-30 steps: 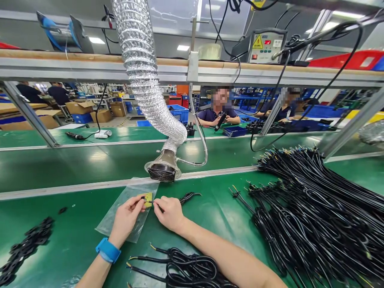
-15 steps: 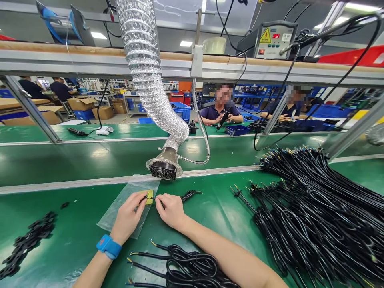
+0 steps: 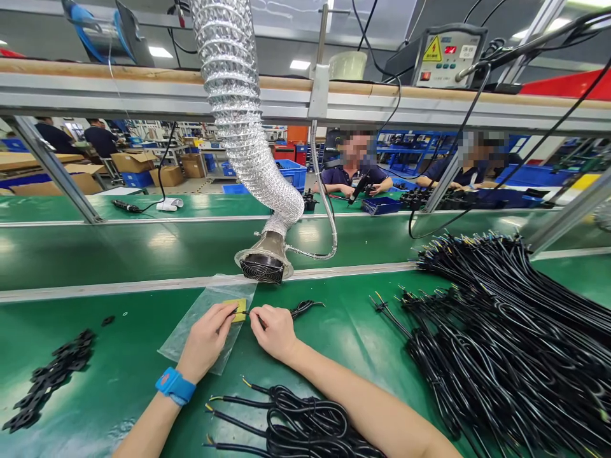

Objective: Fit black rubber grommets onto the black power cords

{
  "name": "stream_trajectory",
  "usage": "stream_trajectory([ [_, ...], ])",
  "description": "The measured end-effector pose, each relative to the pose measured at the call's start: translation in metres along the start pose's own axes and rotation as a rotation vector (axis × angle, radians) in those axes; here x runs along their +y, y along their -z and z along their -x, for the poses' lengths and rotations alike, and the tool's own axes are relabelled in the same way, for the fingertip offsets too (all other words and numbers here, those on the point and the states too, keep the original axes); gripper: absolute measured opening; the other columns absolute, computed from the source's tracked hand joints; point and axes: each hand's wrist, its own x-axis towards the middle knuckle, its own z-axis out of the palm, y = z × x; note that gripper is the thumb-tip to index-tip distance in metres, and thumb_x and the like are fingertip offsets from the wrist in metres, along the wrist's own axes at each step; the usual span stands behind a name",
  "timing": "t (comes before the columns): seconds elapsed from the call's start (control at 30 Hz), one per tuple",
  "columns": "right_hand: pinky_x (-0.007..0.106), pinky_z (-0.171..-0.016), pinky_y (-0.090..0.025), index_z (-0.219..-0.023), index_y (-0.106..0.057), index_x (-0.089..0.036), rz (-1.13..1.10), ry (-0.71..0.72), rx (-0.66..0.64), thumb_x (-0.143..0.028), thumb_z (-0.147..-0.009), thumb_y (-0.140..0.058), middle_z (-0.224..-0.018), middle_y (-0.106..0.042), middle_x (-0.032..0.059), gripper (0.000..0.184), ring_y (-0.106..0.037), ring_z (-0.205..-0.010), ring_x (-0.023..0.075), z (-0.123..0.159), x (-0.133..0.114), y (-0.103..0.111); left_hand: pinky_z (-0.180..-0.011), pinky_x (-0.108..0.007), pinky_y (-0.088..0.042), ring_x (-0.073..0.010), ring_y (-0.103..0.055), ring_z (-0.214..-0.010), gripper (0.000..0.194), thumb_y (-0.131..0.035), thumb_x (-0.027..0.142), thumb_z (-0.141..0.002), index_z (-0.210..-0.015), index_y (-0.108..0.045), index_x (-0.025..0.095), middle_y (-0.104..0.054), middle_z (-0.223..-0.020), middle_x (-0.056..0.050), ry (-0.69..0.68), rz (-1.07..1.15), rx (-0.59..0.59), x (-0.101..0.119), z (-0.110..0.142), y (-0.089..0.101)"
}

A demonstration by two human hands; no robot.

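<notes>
Over a yellow sponge pad (image 3: 240, 310) on a clear plastic bag (image 3: 186, 331), my left hand (image 3: 210, 337) pinches something small and dark, mostly hidden by the fingers. My right hand (image 3: 273, 331), closed just to the right of the pad, grips a black cable (image 3: 305, 308) whose thin end points left toward the left fingertips. Part of that cable shows behind the right hand. Nearer me, under the right forearm, lie several coiled black cables (image 3: 305, 416) with stripped yellow and blue wire ends.
A fume extractor nozzle (image 3: 265, 261) hangs just beyond the hands. Large piles of black cables (image 3: 501, 343) cover the right side. Flat black plastic parts (image 3: 55, 375) lie at left. A control box (image 3: 451, 56) stands on the shelf above. Co-workers sit across the bench.
The whole view has shifted slightly. Both hands keep nearly the same pose over the pad. Across the bench, a co-worker's hands have moved apart a little.
</notes>
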Motion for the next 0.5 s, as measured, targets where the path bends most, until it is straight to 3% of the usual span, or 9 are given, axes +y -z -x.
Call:
stream_trajectory([
  [0.17,0.024,-0.052,-0.032,-0.076,-0.064,-0.019,0.020,0.029,0.010,-0.024,-0.095,-0.045,-0.056,-0.054,-0.0019,0.028,-0.047,-0.048,0.0092,0.0001,0.0001,-0.0001,-0.079,-0.023,-0.055,-0.0150,-0.068,-0.085,0.018,-0.051,0.021,-0.094,-0.103,-0.066,0.017,-0.071,-0.094,-0.005,0.018,-0.008,0.038,0.0048,-0.0022,0.0020],
  [0.5,0.024,-0.051,-0.033,-0.076,-0.064,-0.019,0.030,0.030,0.019,-0.024,-0.095,-0.045,-0.056,-0.053,-0.0018,0.028,-0.047,-0.048,0.0091,0.0004,0.0005,-0.0002,-0.079,-0.024,-0.055,-0.0152,-0.068,-0.086,0.020,-0.050,0.018,-0.093,-0.105,-0.065,0.017,-0.071,-0.096,-0.006,0.035,-0.018,0.020,0.0066,-0.0010,0.0024],
])
